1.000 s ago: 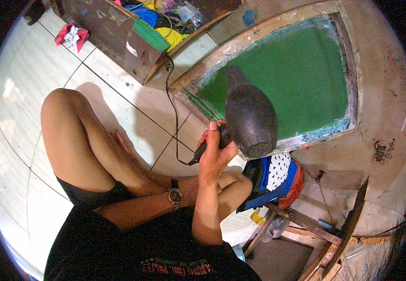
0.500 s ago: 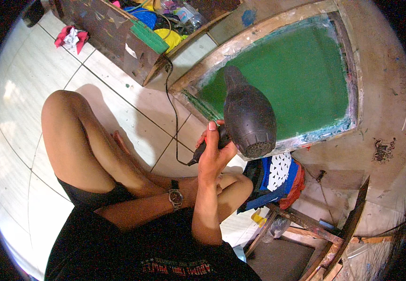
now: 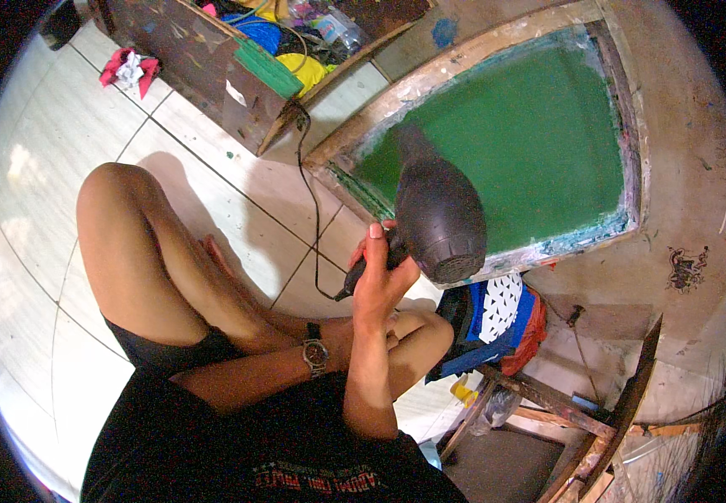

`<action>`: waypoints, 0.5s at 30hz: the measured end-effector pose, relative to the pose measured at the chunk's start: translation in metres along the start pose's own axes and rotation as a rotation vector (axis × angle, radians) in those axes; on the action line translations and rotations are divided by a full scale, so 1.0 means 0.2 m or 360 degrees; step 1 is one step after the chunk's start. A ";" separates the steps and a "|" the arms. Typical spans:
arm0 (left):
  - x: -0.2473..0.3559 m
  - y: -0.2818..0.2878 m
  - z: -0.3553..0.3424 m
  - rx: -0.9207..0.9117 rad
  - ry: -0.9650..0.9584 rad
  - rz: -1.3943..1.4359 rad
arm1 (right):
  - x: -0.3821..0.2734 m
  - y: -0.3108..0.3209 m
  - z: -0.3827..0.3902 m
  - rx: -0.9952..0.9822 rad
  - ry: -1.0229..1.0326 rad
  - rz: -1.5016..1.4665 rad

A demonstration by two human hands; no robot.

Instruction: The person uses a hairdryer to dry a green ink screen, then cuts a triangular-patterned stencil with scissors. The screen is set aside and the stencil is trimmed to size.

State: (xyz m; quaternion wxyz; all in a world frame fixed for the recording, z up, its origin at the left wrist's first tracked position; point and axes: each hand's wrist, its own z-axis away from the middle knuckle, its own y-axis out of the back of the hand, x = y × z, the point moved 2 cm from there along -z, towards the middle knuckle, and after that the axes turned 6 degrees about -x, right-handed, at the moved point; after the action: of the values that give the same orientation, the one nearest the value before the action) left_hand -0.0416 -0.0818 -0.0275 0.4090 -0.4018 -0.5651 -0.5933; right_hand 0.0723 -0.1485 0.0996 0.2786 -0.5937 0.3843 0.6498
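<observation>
My right hand (image 3: 382, 281) is wrapped round the handle of a black hair dryer (image 3: 442, 218). Its nozzle points away from me, over the near left part of a green screen mesh (image 3: 539, 142). A paint-stained wooden frame (image 3: 639, 168) surrounds the mesh. The gap between nozzle and mesh is hard to judge. My left hand (image 3: 342, 342), below a wristwatch (image 3: 314, 356), rests by my bent leg and passes under my right forearm. Most of its fingers are hidden there. From the dryer's handle a black cord (image 3: 317, 218) runs up to the wooden box.
A wooden box (image 3: 187, 50) at the upper left holds a blue bundle, yellow items and a plastic bottle. Crumpled red and white cloth or paper (image 3: 130, 71) lies on the tiles. Right of my knee are a blue, white and red bag (image 3: 497, 314) and a wooden stand (image 3: 547, 402).
The hair dryer has shifted slightly left, its nozzle dipping a little toward me. My right hand moved with it; my left hand stays put.
</observation>
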 end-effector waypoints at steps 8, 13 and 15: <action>-0.01 0.01 0.02 -0.0013 0.0011 -0.0013 | 0.20 0.10 0.14 -0.0019 -0.0149 0.0215; -0.02 0.00 0.04 -0.0051 0.0014 -0.0045 | 0.24 0.12 0.21 -0.0054 -0.0363 0.0223; -0.01 -0.01 0.04 -0.0076 0.0013 -0.0064 | 0.24 0.12 0.22 -0.0021 -0.0438 0.0144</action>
State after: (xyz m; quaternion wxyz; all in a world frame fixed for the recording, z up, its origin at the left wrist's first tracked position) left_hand -0.0423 -0.0728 -0.0305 0.3896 -0.3975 -0.5571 -0.6163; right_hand 0.0212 -0.1295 0.0555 0.2952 -0.4827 0.3645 0.7396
